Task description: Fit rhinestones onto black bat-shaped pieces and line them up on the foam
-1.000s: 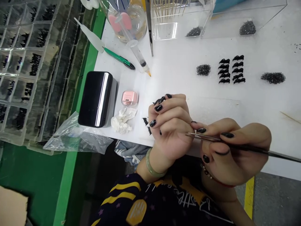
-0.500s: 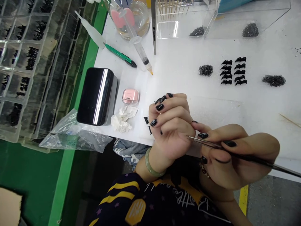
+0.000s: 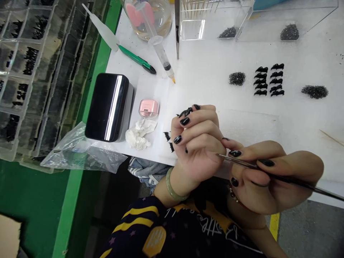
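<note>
My left hand (image 3: 199, 143), with a pale green bangle at the wrist, is turned palm up with its fingers curled. At its fingertips it pinches a small black piece (image 3: 185, 112), partly hidden by the fingers. My right hand (image 3: 276, 175) grips slim metal tweezers (image 3: 244, 163), whose pointed tip is at the left palm. Whether the tip holds anything is too small to tell. A few small black pieces (image 3: 167, 136) lie on the white table just left of my left hand. Farther off, similar black pieces (image 3: 260, 81) stand in two columns.
Piles of dark beads (image 3: 237, 78) lie on the white table (image 3: 204, 79), some by clear boxes (image 3: 193, 30). To the left are a syringe (image 3: 162, 53), green pen (image 3: 135, 58), black-topped device (image 3: 107, 107), pink case (image 3: 149, 107), crumpled tissue (image 3: 139, 134) and compartment trays (image 3: 29, 43).
The view has shifted slightly, so the things on the table sit a little differently in the picture. Both hands keep nearly the same pose and hold.
</note>
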### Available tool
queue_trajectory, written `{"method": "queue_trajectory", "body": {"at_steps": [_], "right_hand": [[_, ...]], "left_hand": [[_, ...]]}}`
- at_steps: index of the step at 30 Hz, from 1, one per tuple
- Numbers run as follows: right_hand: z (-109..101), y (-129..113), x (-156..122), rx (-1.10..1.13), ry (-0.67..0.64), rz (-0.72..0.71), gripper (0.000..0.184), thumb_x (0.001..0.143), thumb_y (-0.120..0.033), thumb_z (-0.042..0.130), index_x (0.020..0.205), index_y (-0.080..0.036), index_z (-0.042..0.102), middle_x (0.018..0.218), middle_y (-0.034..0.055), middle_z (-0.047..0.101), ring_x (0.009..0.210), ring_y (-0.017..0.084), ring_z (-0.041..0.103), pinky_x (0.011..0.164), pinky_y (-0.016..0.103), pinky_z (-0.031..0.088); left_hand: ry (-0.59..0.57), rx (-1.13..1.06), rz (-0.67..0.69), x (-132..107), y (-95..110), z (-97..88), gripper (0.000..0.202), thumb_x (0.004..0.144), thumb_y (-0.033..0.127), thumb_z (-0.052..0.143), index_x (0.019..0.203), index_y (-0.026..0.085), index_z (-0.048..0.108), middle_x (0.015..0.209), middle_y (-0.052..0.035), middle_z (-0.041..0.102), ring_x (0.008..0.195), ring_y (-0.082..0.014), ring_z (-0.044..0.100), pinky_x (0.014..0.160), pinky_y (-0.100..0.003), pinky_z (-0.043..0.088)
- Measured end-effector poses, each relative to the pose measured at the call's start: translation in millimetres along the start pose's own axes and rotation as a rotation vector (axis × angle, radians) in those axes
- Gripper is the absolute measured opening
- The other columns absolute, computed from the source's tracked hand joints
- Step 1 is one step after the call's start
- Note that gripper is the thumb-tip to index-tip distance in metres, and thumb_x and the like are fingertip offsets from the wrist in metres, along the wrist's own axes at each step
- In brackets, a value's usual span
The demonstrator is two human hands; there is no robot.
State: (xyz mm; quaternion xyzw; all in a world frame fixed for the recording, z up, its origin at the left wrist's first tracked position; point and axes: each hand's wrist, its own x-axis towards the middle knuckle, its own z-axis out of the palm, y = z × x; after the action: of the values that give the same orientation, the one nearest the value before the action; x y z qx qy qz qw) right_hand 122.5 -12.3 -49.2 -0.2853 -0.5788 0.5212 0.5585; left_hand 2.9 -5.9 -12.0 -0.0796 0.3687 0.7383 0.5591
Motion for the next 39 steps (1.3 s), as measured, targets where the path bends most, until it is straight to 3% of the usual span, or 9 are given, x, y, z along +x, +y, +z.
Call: {"method": "queue_trajectory", "body": {"at_steps": [3, 7, 11, 17, 24, 27, 30, 36, 39], "right_hand": [[3.9, 1.9, 6.7, 0.095, 0.111, -0.15, 0.02, 0.095, -0.019, 0.077, 0.114, -0.027, 0.077, 0.096, -0.0008, 0.079, 0.056, 0.015, 0.061, 0.09, 0.039, 0.074], [5.0, 0.1, 8.3, 0.121, 0.091, -0.162, 0.022, 0.095, -0.016, 0.076, 0.116, -0.024, 0.078, 0.1, -0.0005, 0.081, 0.06, 0.014, 0.066, 0.091, 0.038, 0.074], [4.3, -5.2, 4.8, 0.124, 0.114, -0.109, 0.022, 0.096, -0.017, 0.076, 0.115, -0.027, 0.078, 0.1, -0.0013, 0.08, 0.06, 0.015, 0.068, 0.09, 0.04, 0.075], [6.0, -15.4, 9.5, 0.121, 0.162, -0.057, 0.011, 0.097, -0.021, 0.077, 0.107, -0.026, 0.077, 0.099, -0.0047, 0.079, 0.036, 0.006, 0.046, 0.09, 0.037, 0.074], [-4.7, -15.9, 15.0, -0.059, 0.226, -0.099, 0.009, 0.096, -0.028, 0.079, 0.103, -0.03, 0.074, 0.085, -0.0023, 0.073, 0.071, 0.019, 0.076, 0.088, 0.049, 0.072], [-18.4, -13.2, 13.3, -0.189, 0.196, -0.098, 0.016, 0.093, -0.019, 0.079, 0.102, -0.028, 0.071, 0.092, 0.0002, 0.077, 0.084, 0.021, 0.079, 0.081, 0.044, 0.072], [-35.7, -13.2, 12.4, -0.293, 0.098, -0.032, 0.025, 0.088, -0.007, 0.08, 0.103, -0.026, 0.072, 0.097, 0.0031, 0.079, 0.093, 0.021, 0.079, 0.068, 0.032, 0.068], [-61.7, -16.2, 20.9, -0.519, -0.103, 0.114, 0.022, 0.087, -0.012, 0.084, 0.104, -0.025, 0.077, 0.103, 0.0044, 0.079, 0.098, 0.021, 0.078, 0.079, 0.033, 0.066], [-65.0, -17.6, 26.7, -0.564, -0.125, 0.133, 0.017, 0.089, -0.018, 0.084, 0.103, -0.025, 0.077, 0.102, 0.0049, 0.079, 0.098, 0.022, 0.078, 0.076, 0.034, 0.066]], "left_hand": [[-0.029, -0.075, -0.007, 0.4, 1.0, 0.4, 0.033, 0.115, 0.028, 0.038, 0.087, 0.023, 0.055, 0.073, 0.0055, 0.04, 0.05, -0.0113, 0.005, 0.031, -0.016, 0.017], [-0.071, -0.14, -0.016, 0.2, 2.2, -0.9, 0.034, 0.116, 0.028, 0.038, 0.087, 0.022, 0.056, 0.073, 0.0063, 0.039, 0.05, -0.0103, 0.005, 0.033, -0.01, 0.018], [-0.042, -0.054, 0.006, -1.2, 2.2, -3.4, 0.027, 0.113, 0.028, 0.044, 0.089, 0.024, 0.055, 0.073, 0.006, 0.041, 0.052, -0.0121, 0.003, 0.031, -0.018, 0.016], [-0.012, 0.097, 0.005, -0.1, 5.0, -3.4, 0.026, 0.111, 0.034, 0.044, 0.088, 0.026, 0.053, 0.068, 0.0065, 0.036, 0.051, -0.0145, 0.001, 0.033, -0.03, 0.01], [-0.105, -0.111, 0.004, 1.7, 15.6, -8.0, 0.014, 0.1, 0.024, 0.057, 0.086, 0.023, 0.057, 0.066, 0.0087, 0.035, 0.044, -0.0072, 0.003, 0.027, -0.014, 0.014], [-0.211, -0.22, -0.063, 0.8, 26.0, -16.9, 0.014, 0.085, 0.019, 0.073, 0.083, 0.019, 0.059, 0.063, 0.0105, 0.04, 0.038, -0.0003, 0.01, 0.03, -0.003, 0.02], [-0.336, -0.282, -0.16, -4.9, 35.1, -26.4, 0.021, 0.075, 0.014, 0.081, 0.083, 0.015, 0.062, 0.062, 0.0104, 0.049, 0.035, 0.0032, 0.019, 0.033, 0.0, 0.026], [-0.439, -0.003, -0.233, -23.2, 27.6, -45.7, 0.012, 0.086, 0.018, 0.081, 0.083, 0.018, 0.069, 0.067, 0.004, 0.069, 0.035, 0.0, 0.041, 0.041, -0.007, 0.045], [-0.469, 0.066, -0.288, -24.4, 20.0, -59.8, 0.008, 0.092, 0.017, 0.077, 0.088, 0.018, 0.07, 0.069, 0.0011, 0.071, 0.038, -0.0018, 0.049, 0.041, -0.008, 0.044]]}}
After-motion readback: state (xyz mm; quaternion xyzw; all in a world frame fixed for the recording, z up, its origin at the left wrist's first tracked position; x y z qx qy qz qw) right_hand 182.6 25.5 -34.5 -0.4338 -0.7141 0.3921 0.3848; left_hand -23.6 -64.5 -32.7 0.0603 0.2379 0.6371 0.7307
